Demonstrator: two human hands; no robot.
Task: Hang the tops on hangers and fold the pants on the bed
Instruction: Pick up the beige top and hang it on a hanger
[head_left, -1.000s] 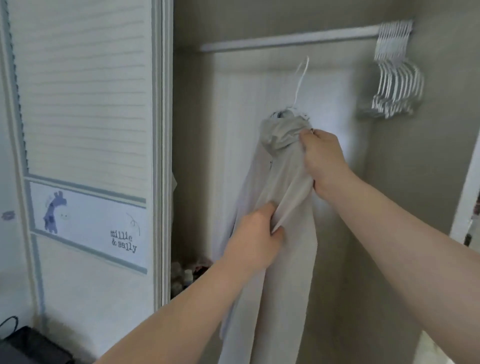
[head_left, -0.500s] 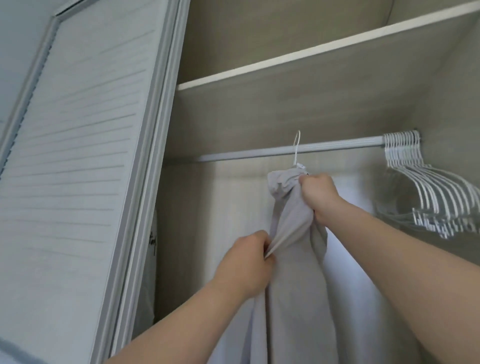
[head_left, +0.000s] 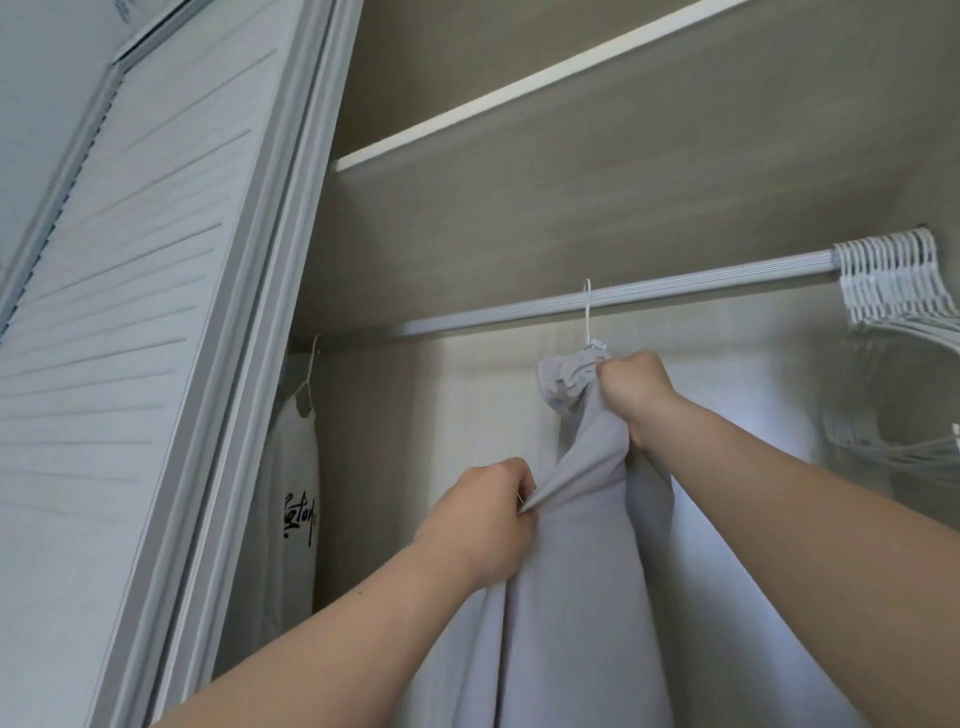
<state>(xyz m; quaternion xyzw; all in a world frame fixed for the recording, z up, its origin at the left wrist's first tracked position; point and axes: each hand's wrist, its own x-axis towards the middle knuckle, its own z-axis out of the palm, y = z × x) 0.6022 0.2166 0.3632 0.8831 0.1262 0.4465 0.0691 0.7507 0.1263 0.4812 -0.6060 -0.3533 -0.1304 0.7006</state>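
A light grey top (head_left: 582, 571) hangs bunched on a white hanger (head_left: 588, 317), whose hook reaches up in front of the closet rod (head_left: 675, 293); whether it sits over the rod I cannot tell. My right hand (head_left: 631, 392) grips the gathered collar of the top just under the hook. My left hand (head_left: 485, 525) pinches a fold of the same top lower down and to the left. The hanger's shoulders are hidden inside the fabric.
A white top with black lettering (head_left: 296, 499) hangs at the rod's far left, beside the louvered closet door (head_left: 130, 364). Several empty white hangers (head_left: 898, 291) crowd the rod's right end. A shelf (head_left: 571, 73) runs above the rod.
The top and hanger have been lifted from below the rod up to it. My view has tilted upward, bringing the shelf and the left-hand white top into sight. Both hands keep their holds.
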